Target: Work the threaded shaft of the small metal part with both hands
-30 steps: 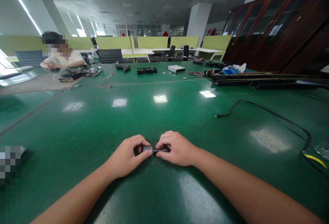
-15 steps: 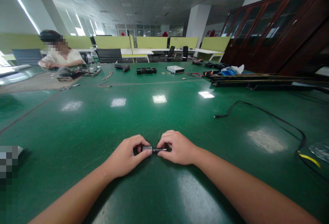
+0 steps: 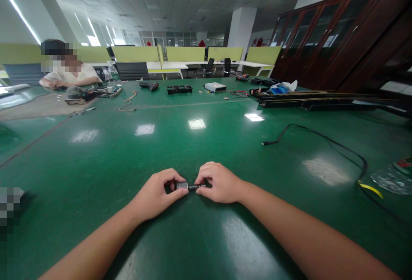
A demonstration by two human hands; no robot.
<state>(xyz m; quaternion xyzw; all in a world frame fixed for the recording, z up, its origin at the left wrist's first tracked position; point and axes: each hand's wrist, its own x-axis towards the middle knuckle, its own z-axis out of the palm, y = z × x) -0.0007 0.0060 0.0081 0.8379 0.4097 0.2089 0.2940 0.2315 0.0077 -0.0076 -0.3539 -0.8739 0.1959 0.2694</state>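
Low over the green table, my left hand point(image 3: 161, 195) pinches a short grey metal cylinder point(image 3: 182, 185) between thumb and fingers. A thin dark ridged shaft point(image 3: 192, 187) extends from its right end and lies in line with it. The thumb and fingertips of my right hand point(image 3: 217, 182) close round this shaft, and its bright tip pokes out between them. The cylinder's left end is partly covered by my left fingers. Whether shaft and cylinder are one piece I cannot tell.
A black cable point(image 3: 334, 139) with a yellow tie point(image 3: 371, 190) lies at right, near clear plastic point(image 3: 391, 179). Further back are a power drill point(image 3: 149, 85), a black frame point(image 3: 179, 89), a white box point(image 3: 215, 87) and dark rails point(image 3: 289, 102). Another person point(image 3: 69, 72) sits far left.
My view has turned slightly right, so the background sits further left. Both hands keep their pinch on the cylinder and shaft, with a little more of the cylinder showing.
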